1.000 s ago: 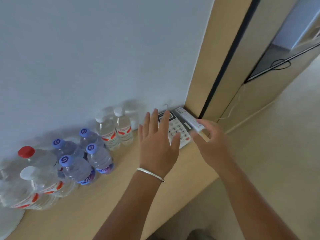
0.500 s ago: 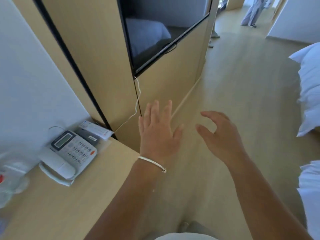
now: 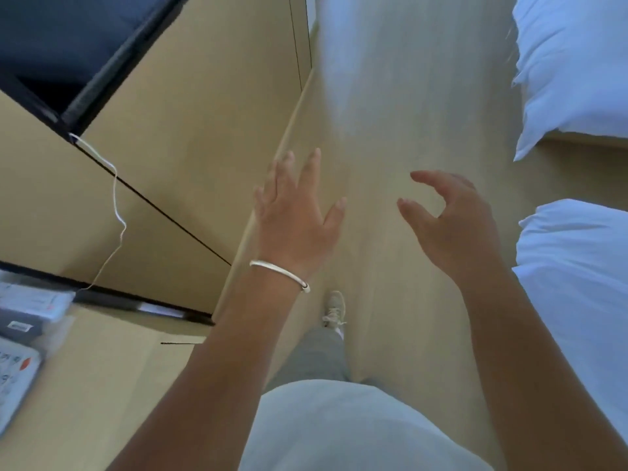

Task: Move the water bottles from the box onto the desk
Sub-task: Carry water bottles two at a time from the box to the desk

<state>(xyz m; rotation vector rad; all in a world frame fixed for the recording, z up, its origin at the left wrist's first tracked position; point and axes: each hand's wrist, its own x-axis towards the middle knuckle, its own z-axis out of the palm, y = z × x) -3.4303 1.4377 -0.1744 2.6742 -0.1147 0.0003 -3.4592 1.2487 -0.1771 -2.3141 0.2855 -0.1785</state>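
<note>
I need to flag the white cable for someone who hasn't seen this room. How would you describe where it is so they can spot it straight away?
Start at the dark screen set in the tan wood wall panel, upper left. From its lower corner a thin white cable hangs in loose waves down toward the desk, ending near the phone. It is the only pale, wavy line there; the other lines on the panel are straight black seams.

The desk [image 3: 102,385] fills the lower left of the frame, with a telephone [image 3: 13,379] at its left edge. Above it, upper left, stands a wall panel [image 3: 190,107] holding a screen [image 3: 68,39]. Two beds [image 3: 577,62] line the right edge. The left hand [image 3: 295,219] and right hand [image 3: 452,226] hang mid-frame over the floor [image 3: 407,96], a shoe [image 3: 334,309] below them.
</note>
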